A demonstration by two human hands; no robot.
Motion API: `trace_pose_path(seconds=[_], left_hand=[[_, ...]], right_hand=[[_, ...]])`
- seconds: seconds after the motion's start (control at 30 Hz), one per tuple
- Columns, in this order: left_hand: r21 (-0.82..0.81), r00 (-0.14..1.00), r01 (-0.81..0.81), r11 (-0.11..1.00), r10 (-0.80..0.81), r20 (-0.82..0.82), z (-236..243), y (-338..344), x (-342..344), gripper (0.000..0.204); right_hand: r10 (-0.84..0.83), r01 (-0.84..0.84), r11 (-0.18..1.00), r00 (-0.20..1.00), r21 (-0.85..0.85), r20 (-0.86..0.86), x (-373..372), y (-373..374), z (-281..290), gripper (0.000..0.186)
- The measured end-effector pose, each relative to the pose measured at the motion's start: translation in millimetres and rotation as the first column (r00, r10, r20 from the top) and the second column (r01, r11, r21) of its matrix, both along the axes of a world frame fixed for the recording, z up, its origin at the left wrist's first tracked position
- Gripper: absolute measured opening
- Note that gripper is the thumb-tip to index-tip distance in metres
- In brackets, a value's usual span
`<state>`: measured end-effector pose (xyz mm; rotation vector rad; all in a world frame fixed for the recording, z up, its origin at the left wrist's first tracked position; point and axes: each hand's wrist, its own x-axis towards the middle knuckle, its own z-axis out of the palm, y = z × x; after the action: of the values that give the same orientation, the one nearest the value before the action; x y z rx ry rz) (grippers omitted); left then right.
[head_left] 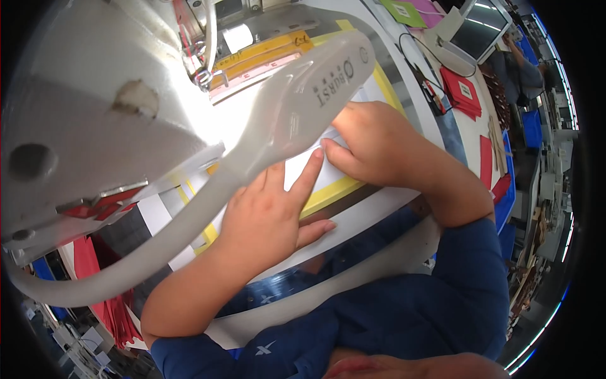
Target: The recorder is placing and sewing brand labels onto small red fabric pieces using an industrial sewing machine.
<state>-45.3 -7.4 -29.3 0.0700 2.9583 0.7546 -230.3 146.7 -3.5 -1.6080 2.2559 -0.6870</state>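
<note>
My left hand (268,211) lies with its fingers spread on a white sheet (295,169) bordered by yellow strips (334,191). Its index finger points toward the tip of my right thumb. My right hand (372,142) is curled at the sheet's right side, thumb and bent fingers drawn together. The pale head of a gooseneck lamp (297,101) hides its fingertips and whatever is between them. Above the sheet is the needle area of a sewing machine (205,79), brightly lit, with a yellow bar (262,52) behind it.
The grey machine body (101,126) fills the upper left. The lamp's flexible neck (139,268) curves across in front of my left forearm. Red pieces (461,91), a screen (478,28) and a blue tray (505,189) lie right; more red pieces (110,303) hang left. Another person (517,69) sits far right.
</note>
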Motion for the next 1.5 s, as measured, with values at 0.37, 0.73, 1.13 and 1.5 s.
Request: trace_pose_path(seconds=[0.37,0.73,1.13,1.5], left_hand=[[-0.077,0.982,-0.051,0.996,0.036,-0.188,-10,4,19,0.093],[-0.063,0.952,-0.061,0.996,0.039,-0.305,-34,1,23,0.087],[-0.434,0.976,-0.107,0.895,0.011,-0.219,0,2,72,0.074],[-0.477,0.487,-0.834,0.276,0.776,-0.401,65,-143,304,0.028]], right_hand=[[0.098,-0.115,0.992,0.966,-0.057,-0.239,0,-11,-7,0.028],[0.392,-0.327,0.873,0.912,0.362,-0.120,16,-81,13,0.047],[0.367,-0.364,0.930,0.916,0.054,-0.161,32,-58,2,0.049],[0.169,-0.216,0.952,0.962,-0.218,-0.214,40,29,-13,0.026]])
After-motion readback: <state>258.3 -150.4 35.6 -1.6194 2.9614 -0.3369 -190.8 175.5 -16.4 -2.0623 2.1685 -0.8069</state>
